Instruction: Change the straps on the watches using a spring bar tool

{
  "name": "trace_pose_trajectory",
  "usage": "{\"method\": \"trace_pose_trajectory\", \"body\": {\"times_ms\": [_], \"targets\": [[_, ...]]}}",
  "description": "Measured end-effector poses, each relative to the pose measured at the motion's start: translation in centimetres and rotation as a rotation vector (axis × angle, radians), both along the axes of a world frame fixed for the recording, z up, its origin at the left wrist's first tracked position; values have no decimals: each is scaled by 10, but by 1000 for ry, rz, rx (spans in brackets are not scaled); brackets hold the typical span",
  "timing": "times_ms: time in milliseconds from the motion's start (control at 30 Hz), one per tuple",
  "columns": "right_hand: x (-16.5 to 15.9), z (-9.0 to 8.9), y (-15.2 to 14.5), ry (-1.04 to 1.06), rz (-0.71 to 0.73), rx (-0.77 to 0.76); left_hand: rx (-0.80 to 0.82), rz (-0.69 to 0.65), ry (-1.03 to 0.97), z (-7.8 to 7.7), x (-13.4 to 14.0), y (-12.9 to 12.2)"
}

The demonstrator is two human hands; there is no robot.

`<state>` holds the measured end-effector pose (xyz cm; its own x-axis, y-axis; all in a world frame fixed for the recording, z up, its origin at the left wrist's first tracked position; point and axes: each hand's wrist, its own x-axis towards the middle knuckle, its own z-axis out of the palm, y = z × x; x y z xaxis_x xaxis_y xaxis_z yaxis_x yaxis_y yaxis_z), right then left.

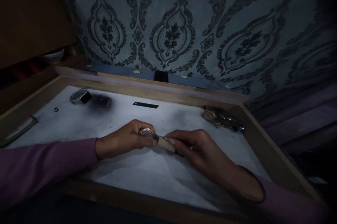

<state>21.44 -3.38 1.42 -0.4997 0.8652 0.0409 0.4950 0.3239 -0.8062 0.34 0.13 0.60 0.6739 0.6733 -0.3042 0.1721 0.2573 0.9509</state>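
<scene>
Over the middle of the white-bottomed tray, my left hand (133, 134) is closed round the case of a wristwatch (146, 132), its round pale dial facing up between thumb and fingers. A light-coloured strap (165, 144) runs from the case toward my right hand (193, 145). The thumb and fingers of that hand are pinched at the strap, beside a thin shiny metal piece whose kind I cannot make out. Part of the strap is hidden under the right fingers.
A wooden-rimmed tray (168, 92) surrounds the work. Several watches (219, 117) lie at its right back corner. A square-faced watch (80, 96) sits at left back, near a dark smudge. A flat black strip (145, 105) lies behind my hands. Patterned wallpaper (172, 38) rises behind.
</scene>
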Motion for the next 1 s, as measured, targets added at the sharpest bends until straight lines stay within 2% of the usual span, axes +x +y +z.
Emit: {"method": "trace_pose_trajectory", "body": {"times_ms": [300, 733, 1000], "targets": [[-3, 3, -2, -7, 12, -91, 14, -30, -7, -4, 0, 0], [-1, 1, -2, -5, 50, 148, 12, -18, -29, -4, -1, 0], [-2, 2, -3, -20, 72, 194, 26, 1, -32, -4, -1, 1]]}}
